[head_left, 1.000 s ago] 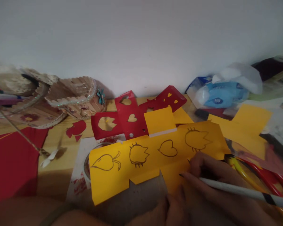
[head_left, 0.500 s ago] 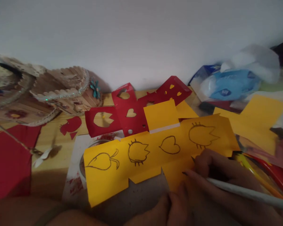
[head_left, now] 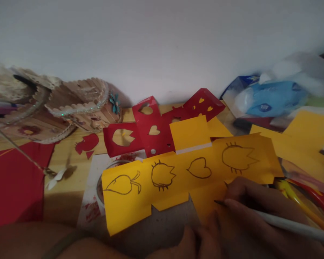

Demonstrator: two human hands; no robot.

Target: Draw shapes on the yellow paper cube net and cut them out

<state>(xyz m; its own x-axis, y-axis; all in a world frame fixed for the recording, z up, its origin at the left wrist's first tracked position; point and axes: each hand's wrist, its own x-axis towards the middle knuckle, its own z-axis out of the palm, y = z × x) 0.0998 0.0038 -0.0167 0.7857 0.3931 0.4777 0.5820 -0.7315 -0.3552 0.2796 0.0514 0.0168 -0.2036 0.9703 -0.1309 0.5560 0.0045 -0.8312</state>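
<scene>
A yellow paper cut-out point(head_left: 178, 187) lies in front of me with a leaf, two tulip shapes and a heart drawn on it in dark line. My right hand point(head_left: 256, 208) grips a white pen point(head_left: 294, 226), whose tip touches the lower flap of the yellow paper. My left hand point(head_left: 197, 241) rests at the bottom, fingers pressing on the paper's lower edge, with my forearm point(head_left: 56, 241) across the bottom left.
A red paper cut-out point(head_left: 151, 129) with heart and tulip holes lies behind. Popsicle-stick baskets point(head_left: 78, 104) stand at the back left, red sheet point(head_left: 13, 180) at left, more yellow paper point(head_left: 302, 140) and blue plastic bags point(head_left: 272, 97) at right. A white wall stands behind.
The view has shifted slightly. My right hand with the pen has stayed on the lower flap of the yellow paper, moving only a little.
</scene>
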